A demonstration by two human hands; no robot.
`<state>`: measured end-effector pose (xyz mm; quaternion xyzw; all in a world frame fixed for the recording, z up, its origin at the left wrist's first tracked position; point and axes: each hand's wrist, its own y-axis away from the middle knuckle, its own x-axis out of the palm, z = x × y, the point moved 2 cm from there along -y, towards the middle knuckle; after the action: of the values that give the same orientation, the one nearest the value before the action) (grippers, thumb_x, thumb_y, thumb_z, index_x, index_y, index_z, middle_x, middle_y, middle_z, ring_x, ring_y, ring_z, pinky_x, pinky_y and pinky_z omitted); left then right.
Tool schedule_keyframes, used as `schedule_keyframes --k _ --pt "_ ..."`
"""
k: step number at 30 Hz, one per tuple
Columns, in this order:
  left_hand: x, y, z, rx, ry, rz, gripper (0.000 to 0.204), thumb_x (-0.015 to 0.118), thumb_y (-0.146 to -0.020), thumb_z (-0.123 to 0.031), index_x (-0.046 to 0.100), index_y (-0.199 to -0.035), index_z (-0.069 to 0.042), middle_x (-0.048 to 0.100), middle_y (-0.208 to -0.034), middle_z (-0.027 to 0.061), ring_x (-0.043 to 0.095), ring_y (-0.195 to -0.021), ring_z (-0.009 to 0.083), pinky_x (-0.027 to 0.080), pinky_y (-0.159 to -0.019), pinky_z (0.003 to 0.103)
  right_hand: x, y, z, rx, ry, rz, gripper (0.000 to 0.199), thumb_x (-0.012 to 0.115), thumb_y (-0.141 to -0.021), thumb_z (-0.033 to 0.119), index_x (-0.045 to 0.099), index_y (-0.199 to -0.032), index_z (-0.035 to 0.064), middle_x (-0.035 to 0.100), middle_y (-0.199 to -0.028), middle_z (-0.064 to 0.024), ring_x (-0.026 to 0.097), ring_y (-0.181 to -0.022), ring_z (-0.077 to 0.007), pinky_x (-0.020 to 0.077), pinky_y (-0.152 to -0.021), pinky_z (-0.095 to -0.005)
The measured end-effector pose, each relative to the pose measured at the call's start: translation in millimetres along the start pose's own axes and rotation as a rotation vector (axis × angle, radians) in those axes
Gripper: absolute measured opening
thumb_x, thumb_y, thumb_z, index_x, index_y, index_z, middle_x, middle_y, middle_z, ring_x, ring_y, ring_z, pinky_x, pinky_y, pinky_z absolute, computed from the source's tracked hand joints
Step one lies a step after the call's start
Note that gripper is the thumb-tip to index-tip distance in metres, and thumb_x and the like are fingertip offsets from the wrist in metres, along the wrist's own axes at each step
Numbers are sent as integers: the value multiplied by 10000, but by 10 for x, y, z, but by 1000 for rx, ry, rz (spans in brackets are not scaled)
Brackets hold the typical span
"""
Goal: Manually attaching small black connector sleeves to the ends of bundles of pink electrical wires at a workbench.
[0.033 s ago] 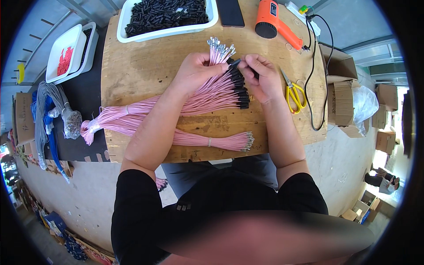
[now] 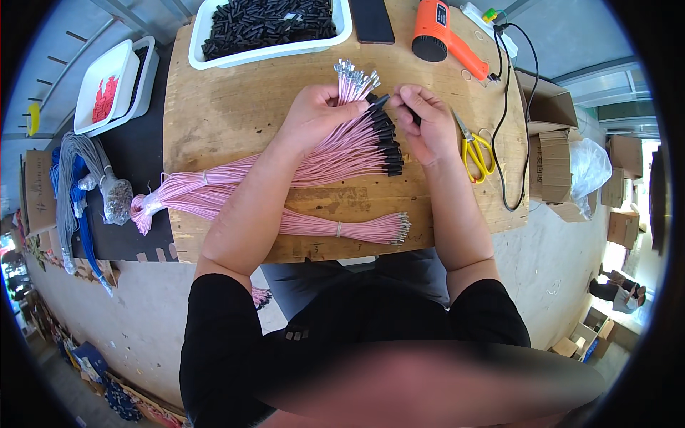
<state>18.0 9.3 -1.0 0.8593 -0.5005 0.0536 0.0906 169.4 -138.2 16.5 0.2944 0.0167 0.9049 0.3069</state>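
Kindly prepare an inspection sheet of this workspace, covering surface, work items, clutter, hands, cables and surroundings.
Surface: wooden table, stained and marked.
Work items: pink wires, some ends black-sleeved, others showing metal tips; second pink bundle, tied, lies nearer the person; white tray full of black sleeves.
Clutter: yellow-handled scissors, orange heat-gun-like tool, dark flat device.
Hands: left hand grips the pink wires; right hand appears just apart from them, a black piece in its fingers.
Cables: black cable loops at the table's right side.
Surroundings: cardboard boxes at right; grey wire bundle at left.
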Motion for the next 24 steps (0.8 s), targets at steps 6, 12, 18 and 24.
schedule_keyframes --k 6,12,18,24 --pt "15 10 -41 -4 -19 -7 202 730 -908 -116 710 -1042 34 695 -854 41 605 -711 81 501 -666 223 -9 -6 -14 -115 55 -25 183 681 -928 67 667 -1085 -25 688 -887 -63 458 -610 -42 309 -493 -167" --pt "49 35 -82 -22 -12 125 187 738 -890 -83 706 -1036 31 686 -822 46 600 -681 91 498 -628 234 177 80 1 -128 114 16 228 678 -917 15 671 -1139 -35 666 -878 -29 443 -630 -28 336 -543 -170" --pt "68 32 -93 -62 -96 100 159 762 -865 -73 695 -976 18 684 -802 49 603 -654 95 489 -585 228 179 94 -43 -219 181 49 197 674 -914 -6 686 -1111 -20 600 -817 28 436 -638 -25 341 -555 -171" --pt "66 34 -81 -91 -9 84 160 762 -872 -95 685 -970 6 684 -796 62 603 -636 106 497 -572 236 146 88 -35 -188 134 38 184 671 -921 -2 687 -1103 -21 598 -810 26 448 -637 -30 339 -542 -175"
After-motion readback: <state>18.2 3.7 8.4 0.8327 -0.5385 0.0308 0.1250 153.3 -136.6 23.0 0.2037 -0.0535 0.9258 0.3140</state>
